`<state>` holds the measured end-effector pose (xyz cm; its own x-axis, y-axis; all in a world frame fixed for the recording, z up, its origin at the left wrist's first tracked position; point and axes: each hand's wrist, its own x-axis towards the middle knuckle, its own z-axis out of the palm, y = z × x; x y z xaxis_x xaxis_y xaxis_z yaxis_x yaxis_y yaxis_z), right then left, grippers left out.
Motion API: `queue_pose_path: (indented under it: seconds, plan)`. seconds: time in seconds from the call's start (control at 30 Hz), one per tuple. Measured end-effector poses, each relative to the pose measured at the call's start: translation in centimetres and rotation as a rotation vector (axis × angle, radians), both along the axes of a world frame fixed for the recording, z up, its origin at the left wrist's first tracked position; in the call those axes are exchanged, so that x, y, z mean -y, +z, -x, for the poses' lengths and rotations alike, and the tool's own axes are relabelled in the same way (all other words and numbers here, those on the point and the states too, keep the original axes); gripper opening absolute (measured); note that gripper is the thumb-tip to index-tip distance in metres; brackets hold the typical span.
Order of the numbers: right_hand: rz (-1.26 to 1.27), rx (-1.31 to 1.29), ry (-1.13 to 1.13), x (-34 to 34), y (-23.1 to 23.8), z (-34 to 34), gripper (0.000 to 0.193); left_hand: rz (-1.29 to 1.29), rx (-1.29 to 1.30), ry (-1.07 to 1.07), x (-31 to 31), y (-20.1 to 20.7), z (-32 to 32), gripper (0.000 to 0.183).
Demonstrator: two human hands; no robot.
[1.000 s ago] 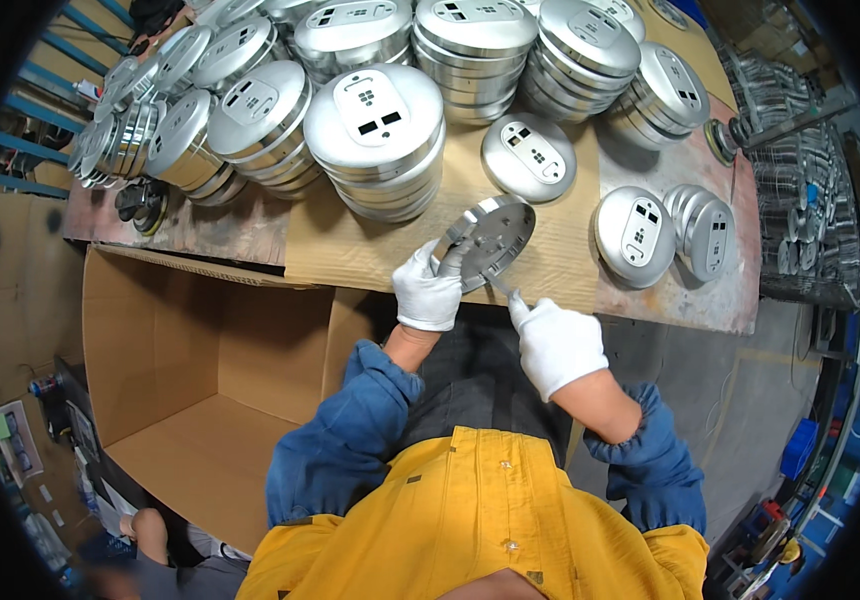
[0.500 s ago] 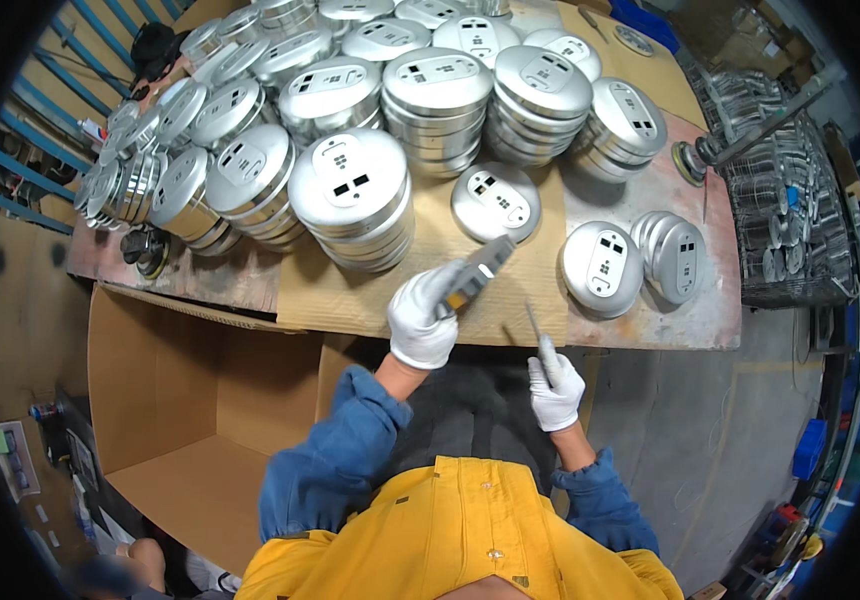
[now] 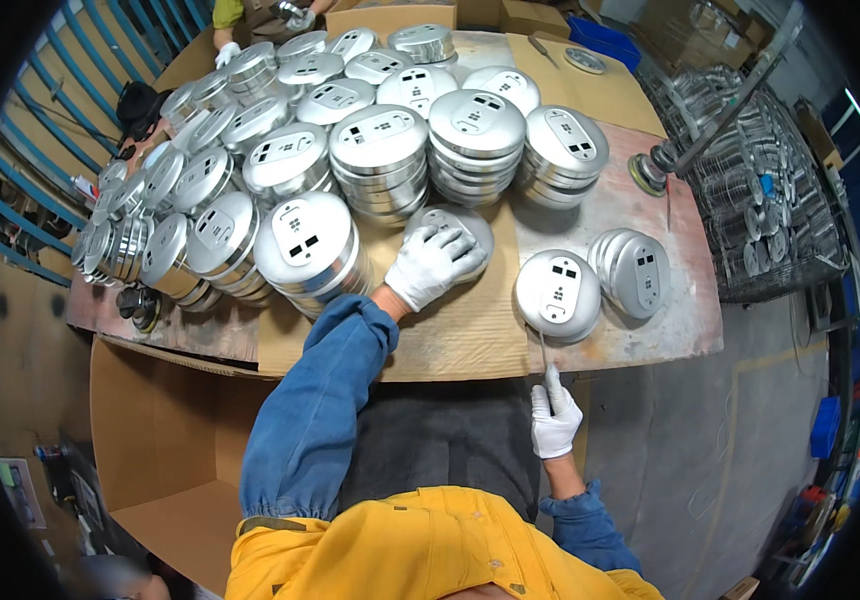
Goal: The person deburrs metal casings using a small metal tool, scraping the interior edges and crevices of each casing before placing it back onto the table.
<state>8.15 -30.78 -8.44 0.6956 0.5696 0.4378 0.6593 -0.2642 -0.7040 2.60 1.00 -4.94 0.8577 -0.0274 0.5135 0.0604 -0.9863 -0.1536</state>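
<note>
My gloved left hand (image 3: 435, 268) reaches over the table with its fingers bent across a round silver metal cover (image 3: 472, 228). Its thumb and the cover's near-left rim are hidden. Just beyond the table's front edge, my gloved right hand (image 3: 556, 420) is closed around a thin-bladed tool (image 3: 544, 350), whose tip points up in front of a single silver cover (image 3: 557, 290). That cover has a pale oval plate with dark square openings. Right beside it, several covers lean together in a tilted stack (image 3: 640, 275).
Several stacks of silver covers (image 3: 380, 145) crowd the far and left table. A polishing tool (image 3: 650, 170) sits at the right edge. Below the left edge stands an open cardboard box (image 3: 150, 420). Across the table, another person's gloved hand (image 3: 227, 54) shows beside the stacks.
My left hand has moved forward onto the cover; the silver piece it held up is no longer seen raised. The view has shifted. My right hand still holds the tool.
</note>
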Motion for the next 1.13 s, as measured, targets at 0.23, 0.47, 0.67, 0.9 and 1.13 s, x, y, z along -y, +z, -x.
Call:
queue_pose_path:
  seconds: [0.23, 0.47, 0.67, 0.9, 1.13]
  plan:
    - [-0.022, -0.070, -0.146, -1.3, 1.0, -2.0, 0.043, 0.196, -0.183, 0.022, 1.4, 1.9, 0.1, 0.072]
    - [0.000, -0.575, -0.408, -3.1, 0.9, -7.2, 0.028, 0.773, -0.086, 0.247, 8.3, 2.9, -4.7, 0.068]
    - [-0.090, -0.674, -0.302, -4.4, 2.0, -9.1, 0.023, 1.178, -0.343, 0.441, 10.2, 1.7, -8.4, 0.085]
    - [-0.128, -0.577, -0.296, -4.6, 0.9, -7.9, 0.022, 1.285, 0.027, 0.329, 11.8, -1.0, -6.2, 0.084]
    - [-0.439, -0.703, -0.221, -4.2, 1.0, -5.5, 0.030, 1.855, 0.519, -0.041, 14.0, -1.1, -1.6, 0.088]
